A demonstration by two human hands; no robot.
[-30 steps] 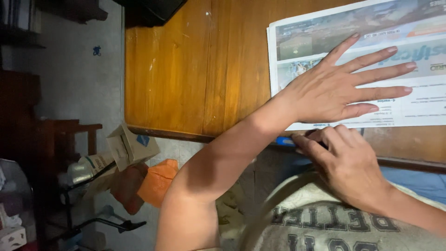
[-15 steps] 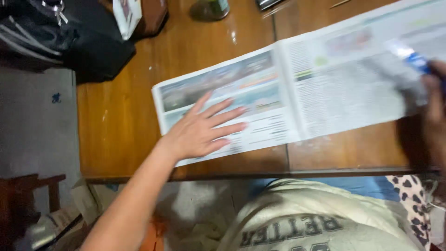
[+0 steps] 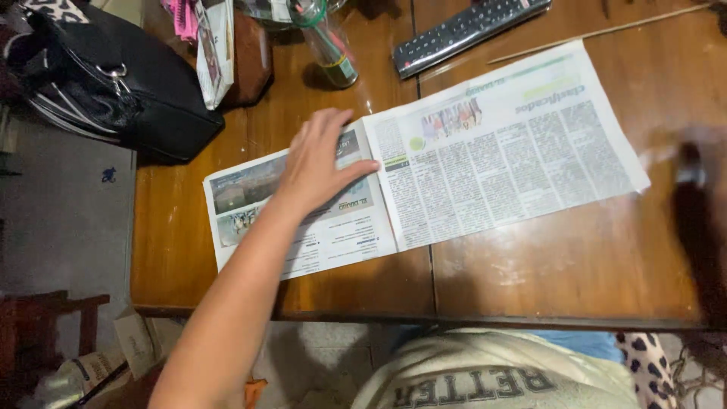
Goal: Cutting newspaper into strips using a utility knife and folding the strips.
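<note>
On the wooden table (image 3: pixel 530 280), glossy and seamed down the middle, a newspaper (image 3: pixel 492 167) lies spread open and flat, running from near the left edge well past the seam. Left hand (image 3: pixel 322 163) rests palm down on the paper's left page, fingers spread wide, the thumb reaching toward the fold. Right hand (image 3: pixel 693 204) is a dark blur at the table's right side, just beyond the paper's right edge; whether it grips anything cannot be told. At the back, a black handbag (image 3: pixel 113 83) sits on the table's left corner, overhanging it. Beside the bag stands a brown holder (image 3: pixel 250 57) with folded papers and something pink stuck in it. A clear bottle (image 3: pixel 329 45) with a green band stands next to that, and a remote (image 3: pixel 466 30) lies further right. A thin stick (image 3: pixel 606 32) lies beyond the paper's top edge. Below the table's left side shows grey floor (image 3: pixel 60 220), with a dark wooden stool (image 3: pixel 45 318) and scraps of cardboard (image 3: pixel 132 341).
</note>
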